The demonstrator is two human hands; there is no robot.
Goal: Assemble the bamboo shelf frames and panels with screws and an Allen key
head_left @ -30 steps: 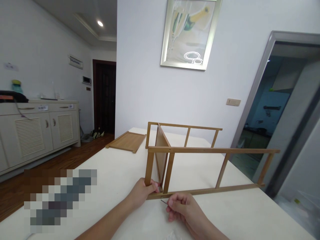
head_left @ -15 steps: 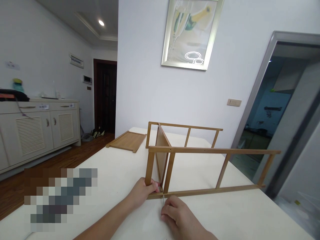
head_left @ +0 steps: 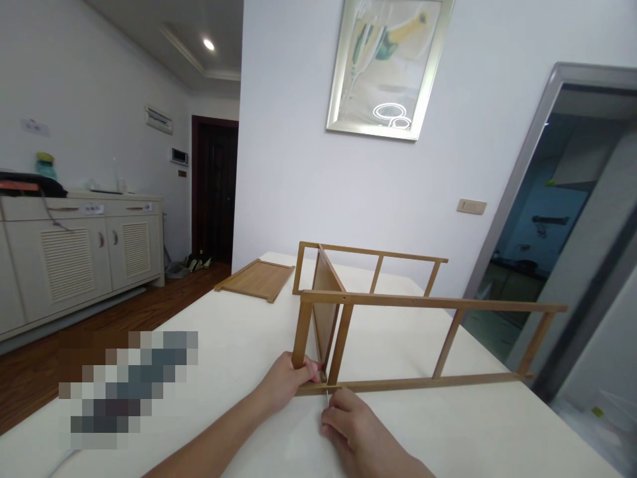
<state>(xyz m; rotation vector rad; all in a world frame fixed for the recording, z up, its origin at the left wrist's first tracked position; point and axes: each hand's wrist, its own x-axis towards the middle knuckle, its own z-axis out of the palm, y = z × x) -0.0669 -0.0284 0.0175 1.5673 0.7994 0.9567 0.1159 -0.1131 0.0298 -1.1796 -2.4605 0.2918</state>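
On white table: brown wooden frame
Left hand grasps frame, right hand thin metallic rod; flat brown panel beyond.

We see smooth brown wood with a satin sheen in the frame, which reaches the right edge of the bench. The panel by the far left corner looks like the same smooth wood. Our bench top is pale, smooth and faintly glossy. The thin rod at our right hand looks like metal. Beyond, we see glossy wooden floor and smooth, matt wall.
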